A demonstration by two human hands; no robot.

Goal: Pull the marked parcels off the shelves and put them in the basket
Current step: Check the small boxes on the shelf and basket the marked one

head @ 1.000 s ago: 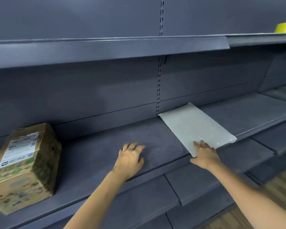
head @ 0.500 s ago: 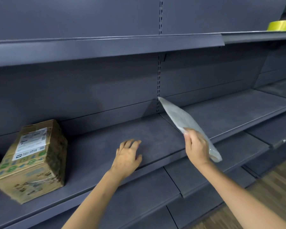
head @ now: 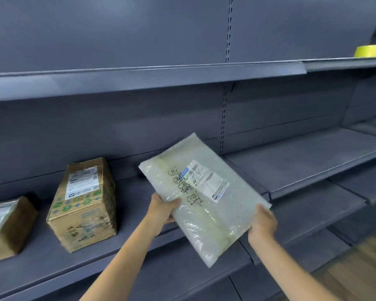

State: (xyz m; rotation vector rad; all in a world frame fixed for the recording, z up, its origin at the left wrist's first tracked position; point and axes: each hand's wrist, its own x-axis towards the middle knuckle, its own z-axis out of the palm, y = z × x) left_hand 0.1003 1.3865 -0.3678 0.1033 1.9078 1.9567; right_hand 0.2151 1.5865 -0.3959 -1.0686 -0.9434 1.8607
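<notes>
Fingers (head: 174, 203) of both hands pinch the slick padded mailer (head: 204, 196) by opposite edges above the shelf's (head: 139, 253) front edge; that shallow grip could let it slide free.

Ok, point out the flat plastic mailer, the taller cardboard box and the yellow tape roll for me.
plastic mailer (head: 204, 205): head view, on the clear film below the handwriting.
cardboard box (head: 83, 205): head view, middle of its front face.
yellow tape roll (head: 371, 51): head view, on its outer yellow band.
</notes>
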